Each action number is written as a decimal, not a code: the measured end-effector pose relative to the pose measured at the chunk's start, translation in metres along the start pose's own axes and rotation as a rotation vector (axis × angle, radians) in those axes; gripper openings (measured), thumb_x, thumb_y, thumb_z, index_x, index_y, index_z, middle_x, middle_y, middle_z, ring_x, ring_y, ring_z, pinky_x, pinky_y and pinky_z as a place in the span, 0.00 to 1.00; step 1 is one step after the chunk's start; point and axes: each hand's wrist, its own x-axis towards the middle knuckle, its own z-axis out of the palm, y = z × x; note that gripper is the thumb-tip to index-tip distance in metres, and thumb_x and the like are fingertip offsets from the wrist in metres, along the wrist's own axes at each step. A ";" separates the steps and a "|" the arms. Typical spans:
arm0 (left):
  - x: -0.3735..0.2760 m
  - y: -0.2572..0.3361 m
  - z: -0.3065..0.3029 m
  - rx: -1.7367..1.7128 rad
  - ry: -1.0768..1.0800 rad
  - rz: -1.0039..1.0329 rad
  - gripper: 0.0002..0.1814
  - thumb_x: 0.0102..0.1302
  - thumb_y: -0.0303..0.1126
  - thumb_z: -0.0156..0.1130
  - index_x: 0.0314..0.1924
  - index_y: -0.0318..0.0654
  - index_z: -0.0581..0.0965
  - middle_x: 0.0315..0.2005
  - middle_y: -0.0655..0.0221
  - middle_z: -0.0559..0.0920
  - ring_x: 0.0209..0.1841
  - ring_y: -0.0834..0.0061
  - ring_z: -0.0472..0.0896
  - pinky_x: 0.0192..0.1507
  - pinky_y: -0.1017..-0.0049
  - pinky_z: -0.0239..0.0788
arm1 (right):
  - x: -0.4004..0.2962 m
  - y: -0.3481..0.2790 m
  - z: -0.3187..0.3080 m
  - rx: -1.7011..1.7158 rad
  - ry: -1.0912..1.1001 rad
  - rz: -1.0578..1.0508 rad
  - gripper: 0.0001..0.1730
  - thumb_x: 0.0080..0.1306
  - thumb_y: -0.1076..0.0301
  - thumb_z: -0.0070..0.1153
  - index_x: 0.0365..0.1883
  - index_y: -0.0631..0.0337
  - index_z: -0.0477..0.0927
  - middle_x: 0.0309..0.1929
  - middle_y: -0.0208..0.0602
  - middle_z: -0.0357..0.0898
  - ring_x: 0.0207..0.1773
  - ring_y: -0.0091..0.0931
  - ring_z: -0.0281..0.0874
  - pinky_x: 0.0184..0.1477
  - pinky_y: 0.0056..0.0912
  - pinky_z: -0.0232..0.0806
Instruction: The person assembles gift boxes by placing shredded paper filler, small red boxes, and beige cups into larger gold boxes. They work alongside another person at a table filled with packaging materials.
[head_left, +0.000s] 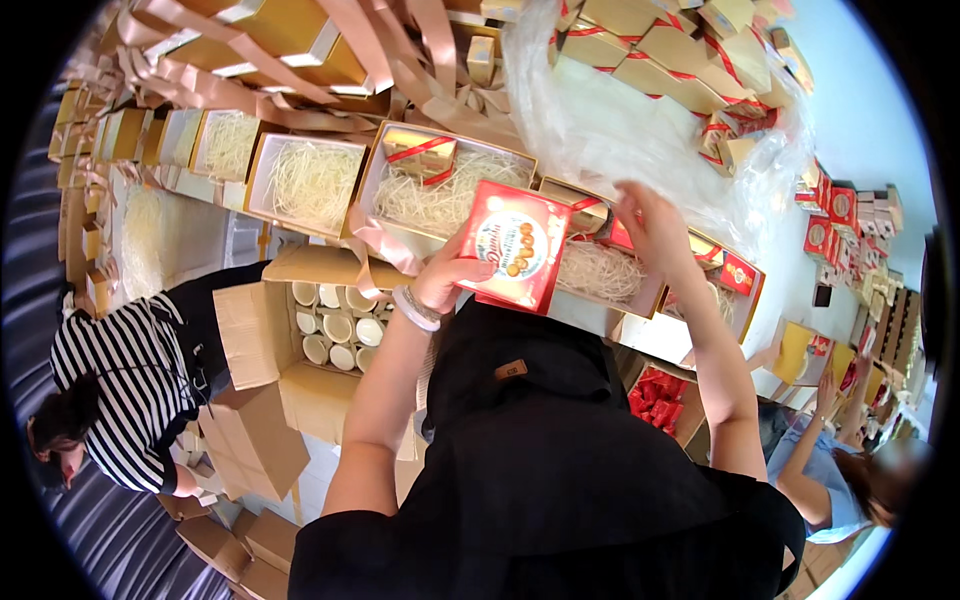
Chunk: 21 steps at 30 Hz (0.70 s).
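My left hand (444, 271) grips a red printed biscuit box (517, 247) by its left side, with more red packaging showing under its lower edge. To the right, my right hand (651, 225) is raised over a gift box (637, 306) lined with shredded filler, its fingers loosely bent; no held thing shows. That gift box holds a gold box with red ribbon and a red item, partly hidden by the hand. Left of it, a larger gift box (358, 196) has filler and a ribboned gold box (420, 154). Another filled box (311, 184) holds only visible filler.
Pink ribbons (427, 90) trail over gold boxes behind. Ribboned gold boxes (660, 60) and clear plastic wrap (540, 97) lie at the back right. An open carton of white cups (337, 328) stands left of my body. One person bends at the left; another works at the right.
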 end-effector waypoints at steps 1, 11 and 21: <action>-0.003 0.009 0.002 0.072 -0.065 -0.055 0.45 0.49 0.30 0.66 0.68 0.34 0.56 0.56 0.62 0.72 0.58 0.72 0.71 0.61 0.71 0.60 | 0.011 -0.019 -0.010 0.340 -0.029 -0.086 0.22 0.63 0.62 0.56 0.53 0.61 0.70 0.44 0.41 0.78 0.45 0.37 0.77 0.40 0.35 0.72; -0.042 0.016 -0.031 0.791 -0.593 -0.321 0.53 0.57 0.54 0.61 0.71 0.32 0.45 0.69 0.55 0.55 0.70 0.67 0.54 0.69 0.69 0.45 | 0.036 -0.156 -0.002 0.084 -0.973 -0.523 0.40 0.49 0.61 0.69 0.59 0.61 0.67 0.50 0.43 0.70 0.48 0.34 0.72 0.50 0.32 0.66; -0.103 0.027 -0.101 0.329 0.042 -0.017 0.38 0.50 0.29 0.69 0.62 0.41 0.62 0.52 0.65 0.73 0.55 0.73 0.72 0.57 0.70 0.65 | 0.050 -0.129 0.013 0.051 -0.075 -0.323 0.33 0.46 0.69 0.68 0.52 0.62 0.71 0.47 0.42 0.66 0.48 0.39 0.70 0.48 0.36 0.68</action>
